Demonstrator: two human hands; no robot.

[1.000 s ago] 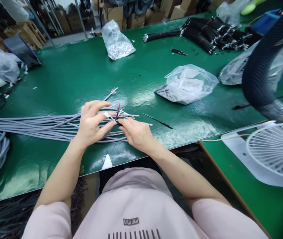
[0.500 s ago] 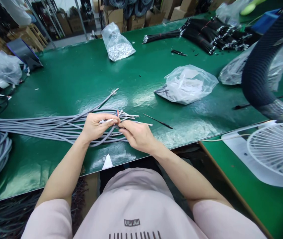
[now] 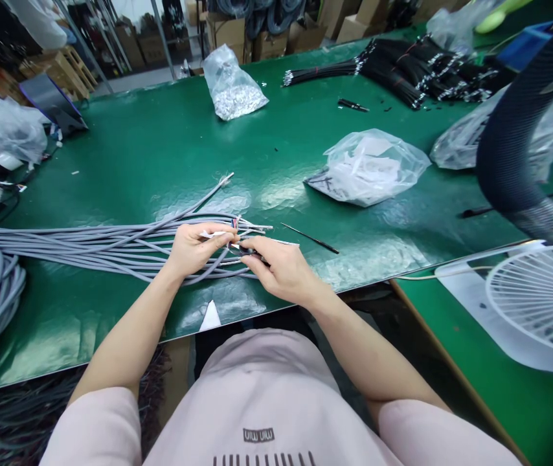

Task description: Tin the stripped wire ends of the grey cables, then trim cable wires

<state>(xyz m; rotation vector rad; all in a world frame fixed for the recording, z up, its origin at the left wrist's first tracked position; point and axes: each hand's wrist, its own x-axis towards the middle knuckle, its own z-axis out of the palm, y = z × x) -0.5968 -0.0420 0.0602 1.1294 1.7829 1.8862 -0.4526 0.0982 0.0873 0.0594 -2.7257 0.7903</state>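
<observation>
My left hand (image 3: 193, 249) is closed, thumb against fingers, on the end of a grey cable whose thin coloured wires (image 3: 234, 222) stick up past the fingertips. A white strip also shows between those fingers. My right hand (image 3: 281, 265) is closed round a small dark tool (image 3: 246, 250), its tip at the cable end by the left fingertips. Most of the tool is hidden in the palm, so its kind does not show. Beneath both hands lies a bundle of grey cables (image 3: 87, 243) running in from the left.
A thin black-handled pick (image 3: 322, 244) lies right of the hands. Beyond are a bag of white pieces (image 3: 368, 165), a bag of shiny parts (image 3: 235, 90) and black cable bundles (image 3: 393, 71). A flexible dark hose (image 3: 509, 136) and a white fan (image 3: 543, 298) stand at right.
Both hands have shifted slightly right. My right hand has drawn back a little from the left fingertips, and the dark tool in it now shows more.
</observation>
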